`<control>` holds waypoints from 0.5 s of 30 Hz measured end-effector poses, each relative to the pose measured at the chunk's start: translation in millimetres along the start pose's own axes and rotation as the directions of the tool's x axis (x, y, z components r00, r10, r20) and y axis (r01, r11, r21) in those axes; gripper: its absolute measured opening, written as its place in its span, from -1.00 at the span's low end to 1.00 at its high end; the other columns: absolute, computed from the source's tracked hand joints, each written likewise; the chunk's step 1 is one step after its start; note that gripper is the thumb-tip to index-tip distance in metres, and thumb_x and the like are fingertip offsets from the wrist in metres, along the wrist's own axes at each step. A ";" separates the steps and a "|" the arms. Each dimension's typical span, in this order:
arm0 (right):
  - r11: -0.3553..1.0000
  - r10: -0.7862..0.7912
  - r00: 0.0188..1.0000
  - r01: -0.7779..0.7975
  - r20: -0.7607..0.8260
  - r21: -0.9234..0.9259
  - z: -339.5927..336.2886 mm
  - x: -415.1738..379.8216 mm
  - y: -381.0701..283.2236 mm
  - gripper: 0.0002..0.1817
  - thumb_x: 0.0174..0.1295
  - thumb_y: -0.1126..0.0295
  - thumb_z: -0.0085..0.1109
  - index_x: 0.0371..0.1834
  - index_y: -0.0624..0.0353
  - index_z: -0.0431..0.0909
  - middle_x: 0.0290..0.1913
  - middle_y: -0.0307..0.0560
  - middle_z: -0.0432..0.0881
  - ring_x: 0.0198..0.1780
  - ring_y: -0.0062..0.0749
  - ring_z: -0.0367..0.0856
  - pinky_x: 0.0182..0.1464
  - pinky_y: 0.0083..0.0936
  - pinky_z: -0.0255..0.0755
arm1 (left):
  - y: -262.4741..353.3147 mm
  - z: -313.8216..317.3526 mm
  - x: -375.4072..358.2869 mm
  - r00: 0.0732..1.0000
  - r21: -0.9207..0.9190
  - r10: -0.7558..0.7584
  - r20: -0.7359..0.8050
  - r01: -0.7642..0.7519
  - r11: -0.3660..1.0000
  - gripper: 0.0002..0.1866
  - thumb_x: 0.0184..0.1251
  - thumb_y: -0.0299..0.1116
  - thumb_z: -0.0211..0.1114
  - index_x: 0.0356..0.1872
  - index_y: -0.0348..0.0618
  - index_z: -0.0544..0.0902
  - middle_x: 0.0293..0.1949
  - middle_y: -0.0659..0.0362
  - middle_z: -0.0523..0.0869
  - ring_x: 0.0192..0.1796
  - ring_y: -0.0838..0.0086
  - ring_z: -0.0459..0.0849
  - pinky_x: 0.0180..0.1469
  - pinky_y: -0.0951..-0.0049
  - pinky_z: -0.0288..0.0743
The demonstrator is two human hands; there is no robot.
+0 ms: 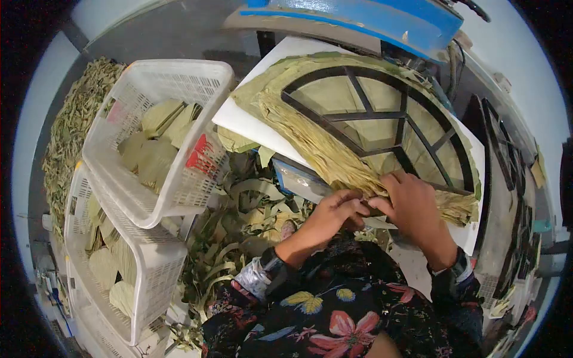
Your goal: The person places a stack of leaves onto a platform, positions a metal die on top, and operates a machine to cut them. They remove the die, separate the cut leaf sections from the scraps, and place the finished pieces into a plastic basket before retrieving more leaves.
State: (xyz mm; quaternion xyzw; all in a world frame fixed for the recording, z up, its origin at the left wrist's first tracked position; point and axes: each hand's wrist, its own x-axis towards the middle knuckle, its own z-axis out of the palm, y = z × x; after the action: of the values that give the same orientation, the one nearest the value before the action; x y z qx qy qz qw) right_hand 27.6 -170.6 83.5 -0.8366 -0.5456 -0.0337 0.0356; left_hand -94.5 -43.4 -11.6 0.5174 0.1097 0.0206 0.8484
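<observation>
A thick stack of dried pale-green leaves lies on a white board, its layered edge facing me. On top of the stack rests a black cutting die, a fan-shaped frame with several inner bars. My left hand is closed at the near edge of the stack, its curled fingers pinching the leaf edges. Beside it my right hand bends over the same edge, close to the die's lower corner, with the thumb pressed against the leaves. The fingertips of both hands are partly hidden.
Behind the board stands a blue machine. At left, a white plastic basket of cut leaf pieces sits on another basket. Leaf scraps cover the floor, and a leaf heap lines the wall. More black dies stand right.
</observation>
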 end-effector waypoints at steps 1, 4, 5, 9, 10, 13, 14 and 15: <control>0.999 0.026 0.998 -0.028 0.064 0.030 0.3 2.8 2.7 -0.64 0.10 0.07 0.17 -0.35 0.18 0.49 -0.34 0.06 0.58 -0.28 -0.11 0.60 -0.32 -0.27 0.46 | -2.4 -0.9 1.7 1.000 -0.054 -0.001 0.000 0.001 0.999 -0.68 0.41 -0.32 0.02 0.02 -0.38 0.45 -0.20 0.07 0.66 -0.26 0.45 0.61 -0.13 0.48 0.49; 0.974 0.124 0.982 -0.149 0.144 0.174 -2.7 14.1 27.4 -0.66 0.17 0.10 0.11 -0.37 0.21 0.51 -0.37 0.12 0.58 -0.30 -0.03 0.58 -0.32 -0.22 0.44 | -6.5 2.6 1.2 0.999 -0.149 -0.002 -0.039 -0.003 0.989 -0.68 0.39 -0.33 0.01 0.02 -0.39 0.44 -0.24 0.04 0.66 -0.34 0.45 0.62 -0.22 0.49 0.51; 0.926 0.202 0.965 -0.243 0.166 0.288 -4.2 16.6 34.3 -0.67 0.20 0.13 0.07 -0.38 0.22 0.51 -0.40 0.16 0.58 -0.33 0.01 0.57 -0.33 -0.19 0.43 | -7.0 4.6 1.2 0.997 -0.184 -0.008 -0.073 -0.006 0.983 -0.67 0.38 -0.34 0.00 0.01 -0.40 0.43 -0.27 0.01 0.66 -0.40 0.46 0.62 -0.31 0.51 0.53; 0.962 0.153 0.988 -0.156 0.032 0.222 -3.6 21.2 30.8 -0.71 0.25 0.21 0.00 -0.37 0.24 0.48 -0.44 0.20 0.56 -0.41 0.12 0.54 -0.37 -0.14 0.41 | -2.3 10.0 1.8 0.991 -0.288 -0.078 -0.109 0.043 0.957 -0.70 0.37 -0.32 0.02 -0.04 -0.37 0.45 -0.29 0.00 0.66 -0.45 0.48 0.60 -0.39 0.53 0.50; 0.979 0.143 0.990 -0.141 0.001 0.150 -1.8 19.4 26.2 -0.72 0.25 0.21 -0.01 -0.37 0.24 0.46 -0.46 0.17 0.57 -0.45 0.10 0.55 -0.39 -0.14 0.41 | 1.5 12.2 2.6 0.989 -0.318 -0.096 -0.109 0.057 0.947 -0.71 0.37 -0.31 0.03 -0.07 -0.36 0.45 -0.32 0.01 0.66 -0.47 0.49 0.59 -0.42 0.54 0.49; 0.995 0.092 0.995 -0.090 0.034 -0.044 -0.7 18.6 19.0 -0.73 0.26 0.21 -0.01 -0.35 0.23 0.44 -0.49 0.11 0.57 -0.49 0.02 0.57 -0.42 -0.14 0.42 | 11.9 18.5 5.5 0.986 -0.352 -0.122 -0.115 0.074 0.933 -0.73 0.35 -0.31 0.04 -0.10 -0.34 0.46 -0.37 0.04 0.65 -0.51 0.51 0.57 -0.47 0.55 0.46; 0.986 0.058 0.994 -0.042 0.098 -0.163 -1.3 19.2 17.2 -0.73 0.26 0.20 0.00 -0.34 0.23 0.42 -0.51 0.09 0.57 -0.50 -0.03 0.59 -0.43 -0.15 0.43 | 14.4 20.0 6.5 0.984 -0.354 -0.125 -0.124 0.074 0.932 -0.74 0.34 -0.33 0.04 -0.11 -0.32 0.46 -0.39 0.05 0.64 -0.52 0.52 0.55 -0.48 0.56 0.44; 0.986 0.059 0.994 -0.043 0.094 -0.162 -3.5 19.8 12.9 -0.73 0.26 0.20 0.00 -0.34 0.23 0.42 -0.51 0.09 0.57 -0.50 -0.03 0.59 -0.43 -0.15 0.43 | 15.8 20.8 6.9 0.985 -0.350 -0.123 -0.123 0.073 0.934 -0.74 0.34 -0.33 0.04 -0.11 -0.32 0.46 -0.39 0.05 0.64 -0.52 0.52 0.55 -0.48 0.56 0.44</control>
State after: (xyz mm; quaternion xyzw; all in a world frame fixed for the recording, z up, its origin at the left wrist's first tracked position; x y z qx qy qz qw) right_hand 47.3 -158.1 88.6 -0.8511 -0.5206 -0.0351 -0.0577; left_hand -82.1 -53.3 10.4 0.3520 0.1908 0.0340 0.9157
